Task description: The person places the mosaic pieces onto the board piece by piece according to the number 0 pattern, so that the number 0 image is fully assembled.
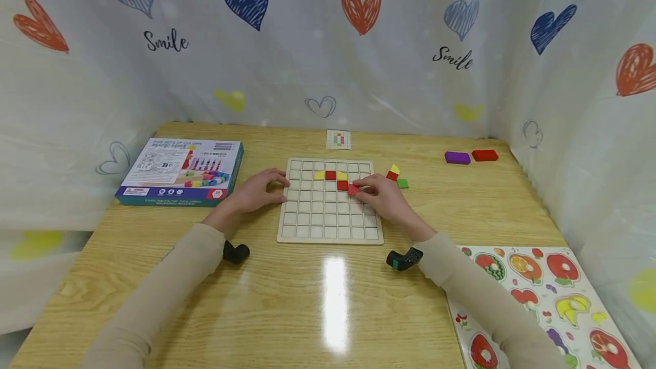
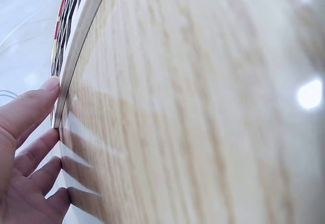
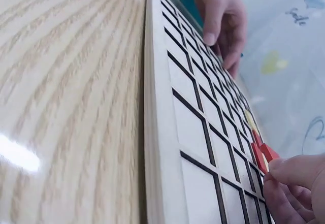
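Note:
A square wooden grid board (image 1: 316,233) lies in the middle of the table. My left hand (image 1: 262,189) rests against its left edge, thumb and fingertips right at the rim in the left wrist view. Between thumb and fingers, my right hand (image 1: 379,195) pinches a small red square tile (image 1: 353,189) over the board's right half. In the upper rows sit a red tile (image 1: 330,175) with a yellow rounded piece (image 1: 319,175) on its left and another yellow piece (image 1: 343,176) on its right. One more red tile (image 1: 342,185) lies just left of the pinched one.
A green tile (image 1: 402,183), a red tile (image 1: 392,176) and a yellow piece (image 1: 394,168) lie beyond the right hand. Behind the board is a pattern card (image 1: 339,140). Purple (image 1: 457,158) and red blocks (image 1: 484,155), a toy box (image 1: 179,172) and a fruit puzzle (image 1: 538,300) flank it.

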Demonstrator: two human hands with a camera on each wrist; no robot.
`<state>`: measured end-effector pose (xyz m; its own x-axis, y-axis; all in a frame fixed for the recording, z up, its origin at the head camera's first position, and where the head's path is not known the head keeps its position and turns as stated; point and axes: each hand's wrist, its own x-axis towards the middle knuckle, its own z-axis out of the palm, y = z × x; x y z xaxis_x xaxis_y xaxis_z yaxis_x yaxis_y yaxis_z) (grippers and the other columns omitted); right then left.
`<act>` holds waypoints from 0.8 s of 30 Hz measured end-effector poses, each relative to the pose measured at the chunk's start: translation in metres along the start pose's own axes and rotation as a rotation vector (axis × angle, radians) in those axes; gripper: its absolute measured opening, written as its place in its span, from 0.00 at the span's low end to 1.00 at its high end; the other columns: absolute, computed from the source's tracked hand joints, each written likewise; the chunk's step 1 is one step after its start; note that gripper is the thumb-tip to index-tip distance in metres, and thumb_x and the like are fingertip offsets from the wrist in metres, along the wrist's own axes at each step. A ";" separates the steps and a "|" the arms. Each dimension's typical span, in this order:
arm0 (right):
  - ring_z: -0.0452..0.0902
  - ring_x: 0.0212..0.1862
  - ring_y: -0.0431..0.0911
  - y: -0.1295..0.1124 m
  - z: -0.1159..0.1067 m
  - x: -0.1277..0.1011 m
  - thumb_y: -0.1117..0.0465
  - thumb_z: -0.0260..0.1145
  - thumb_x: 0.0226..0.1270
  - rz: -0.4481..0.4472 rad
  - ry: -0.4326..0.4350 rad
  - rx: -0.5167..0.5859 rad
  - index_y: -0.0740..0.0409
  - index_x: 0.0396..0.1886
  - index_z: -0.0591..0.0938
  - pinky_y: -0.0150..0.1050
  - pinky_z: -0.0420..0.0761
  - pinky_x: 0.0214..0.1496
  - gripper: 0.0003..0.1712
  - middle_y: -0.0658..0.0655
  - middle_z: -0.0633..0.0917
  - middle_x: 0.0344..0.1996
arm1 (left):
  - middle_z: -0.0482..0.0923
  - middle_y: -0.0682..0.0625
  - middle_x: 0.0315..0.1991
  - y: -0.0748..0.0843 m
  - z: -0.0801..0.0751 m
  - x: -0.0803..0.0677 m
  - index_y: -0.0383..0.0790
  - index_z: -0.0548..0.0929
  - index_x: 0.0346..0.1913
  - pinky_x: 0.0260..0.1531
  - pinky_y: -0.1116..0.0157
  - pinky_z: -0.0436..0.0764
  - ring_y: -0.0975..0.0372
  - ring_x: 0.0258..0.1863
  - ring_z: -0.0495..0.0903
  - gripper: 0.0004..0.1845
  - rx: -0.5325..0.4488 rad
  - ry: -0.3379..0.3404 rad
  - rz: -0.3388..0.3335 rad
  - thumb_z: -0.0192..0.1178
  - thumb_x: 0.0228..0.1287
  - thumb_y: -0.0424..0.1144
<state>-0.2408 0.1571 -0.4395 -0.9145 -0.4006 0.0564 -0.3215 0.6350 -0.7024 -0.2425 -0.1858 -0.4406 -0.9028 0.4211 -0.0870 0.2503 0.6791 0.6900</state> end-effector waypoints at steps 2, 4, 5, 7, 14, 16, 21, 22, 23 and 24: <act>0.79 0.50 0.49 -0.003 0.006 0.002 0.59 0.67 0.67 -0.016 -0.012 -0.016 0.57 0.57 0.83 0.45 0.79 0.54 0.19 0.57 0.81 0.50 | 0.63 0.40 0.71 0.000 0.000 0.000 0.38 0.80 0.55 0.72 0.46 0.51 0.45 0.74 0.51 0.17 0.002 -0.002 0.002 0.65 0.65 0.39; 0.80 0.50 0.49 -0.004 0.011 0.003 0.61 0.67 0.67 -0.027 -0.019 -0.019 0.58 0.57 0.83 0.45 0.79 0.54 0.19 0.58 0.81 0.51 | 0.63 0.39 0.71 0.000 0.000 0.000 0.37 0.80 0.55 0.72 0.46 0.51 0.45 0.74 0.51 0.17 0.003 -0.003 0.003 0.65 0.65 0.39; 0.80 0.50 0.49 -0.004 0.013 0.004 0.61 0.67 0.67 -0.030 -0.022 -0.017 0.58 0.57 0.83 0.44 0.80 0.53 0.19 0.58 0.81 0.51 | 0.63 0.39 0.71 0.000 0.000 0.000 0.37 0.80 0.55 0.72 0.46 0.51 0.45 0.74 0.51 0.17 0.003 -0.004 0.003 0.65 0.65 0.39; 0.81 0.50 0.48 -0.004 0.016 0.005 0.62 0.68 0.67 -0.032 -0.025 -0.012 0.59 0.56 0.83 0.42 0.80 0.53 0.18 0.58 0.82 0.52 | 0.63 0.39 0.71 0.000 0.000 -0.001 0.37 0.80 0.55 0.71 0.46 0.51 0.45 0.74 0.51 0.17 0.003 -0.005 0.006 0.65 0.65 0.38; 0.79 0.46 0.47 -0.002 0.020 0.007 0.62 0.68 0.67 -0.078 -0.027 -0.042 0.59 0.53 0.85 0.41 0.81 0.49 0.16 0.57 0.83 0.47 | 0.63 0.39 0.71 0.001 -0.001 -0.001 0.37 0.80 0.55 0.72 0.46 0.50 0.45 0.75 0.50 0.17 0.003 -0.002 0.010 0.65 0.65 0.38; 0.78 0.45 0.46 -0.002 0.020 0.007 0.61 0.67 0.67 -0.082 -0.033 -0.055 0.58 0.54 0.85 0.40 0.80 0.48 0.16 0.56 0.82 0.46 | 0.63 0.40 0.71 0.001 -0.001 -0.001 0.37 0.80 0.55 0.72 0.46 0.50 0.46 0.75 0.49 0.17 0.001 -0.003 0.005 0.65 0.65 0.38; 0.77 0.43 0.45 -0.004 0.021 0.005 0.61 0.66 0.68 -0.073 -0.034 -0.069 0.58 0.54 0.84 0.40 0.80 0.47 0.16 0.55 0.82 0.43 | 0.62 0.40 0.71 0.001 -0.001 0.000 0.37 0.80 0.55 0.72 0.46 0.51 0.46 0.75 0.49 0.17 0.002 -0.008 0.002 0.64 0.65 0.38; 0.77 0.43 0.46 -0.005 0.021 0.005 0.62 0.66 0.68 -0.078 -0.030 -0.072 0.59 0.54 0.84 0.40 0.80 0.47 0.16 0.55 0.82 0.43 | 0.62 0.40 0.71 0.001 -0.001 0.000 0.37 0.80 0.55 0.72 0.46 0.51 0.46 0.75 0.50 0.17 0.003 -0.008 0.002 0.65 0.65 0.38; 0.77 0.42 0.46 -0.004 0.022 0.004 0.62 0.66 0.68 -0.082 -0.027 -0.078 0.59 0.54 0.84 0.40 0.79 0.47 0.16 0.55 0.82 0.43 | 0.63 0.40 0.71 0.002 -0.001 0.000 0.38 0.80 0.55 0.71 0.46 0.51 0.46 0.75 0.50 0.17 0.003 -0.008 0.001 0.65 0.65 0.39; 0.77 0.42 0.46 -0.005 0.022 0.004 0.62 0.66 0.68 -0.086 -0.024 -0.083 0.59 0.54 0.84 0.41 0.79 0.47 0.16 0.56 0.82 0.43 | 0.63 0.40 0.71 0.001 -0.001 0.000 0.38 0.80 0.55 0.72 0.46 0.51 0.46 0.75 0.51 0.17 0.003 -0.008 0.002 0.65 0.65 0.39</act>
<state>-0.2377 0.1379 -0.4515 -0.8767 -0.4713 0.0964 -0.4190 0.6495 -0.6345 -0.2421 -0.1854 -0.4390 -0.8997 0.4269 -0.0914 0.2528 0.6799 0.6883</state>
